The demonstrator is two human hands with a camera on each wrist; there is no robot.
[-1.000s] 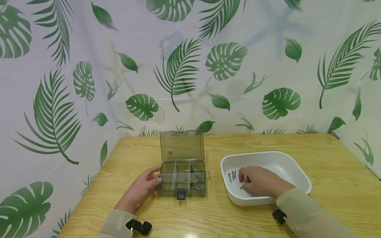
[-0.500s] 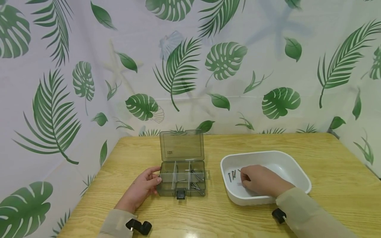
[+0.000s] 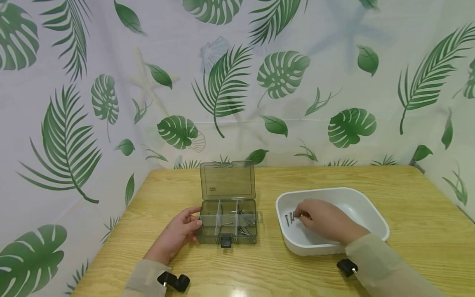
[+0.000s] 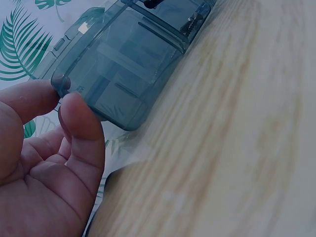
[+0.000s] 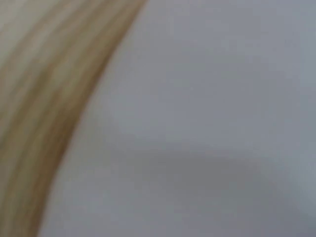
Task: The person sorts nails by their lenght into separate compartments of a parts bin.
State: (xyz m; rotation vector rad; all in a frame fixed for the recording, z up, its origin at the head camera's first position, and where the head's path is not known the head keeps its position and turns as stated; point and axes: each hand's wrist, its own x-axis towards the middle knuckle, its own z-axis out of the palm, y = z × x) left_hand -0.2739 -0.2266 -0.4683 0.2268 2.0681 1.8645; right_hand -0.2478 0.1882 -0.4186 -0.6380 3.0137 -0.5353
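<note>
Step in hand, as I judge it: gathering small screws (image 3: 287,220) from the white tray (image 3: 315,250), right of centre in the head view. Divided box (image 3: 208,240) stands left of it on the worktop (image 3: 222,272), near frame centre, lid (image 3: 228,180) raised at the back. Metal pieces (image 3: 246,232) lie in its right-hand compartments. Another shows near the middle; exact compartment unclear.

Next move probably calls for a firm pinch on 1 screw, then a lift clear of the tray wall; the shanks are thin and could slip or drag a neighbour along.

Right hand (image 3: 323,219): reaching into the tray's left part, fingers bent down right beside the screws. Cannot tell whether it grips 1 or only touches; the fingertips are partly hidden. Right wrist view is no help: blurred white and wood grain only.

Left hand (image 3: 181,232): lower left of centre, pinching the box at its left edge. Left wrist view confirms it, thumb (image 4: 81,118) in front, a finger behind the clear plastic. Gap nearly closed, looks like a steadying hold.
</note>
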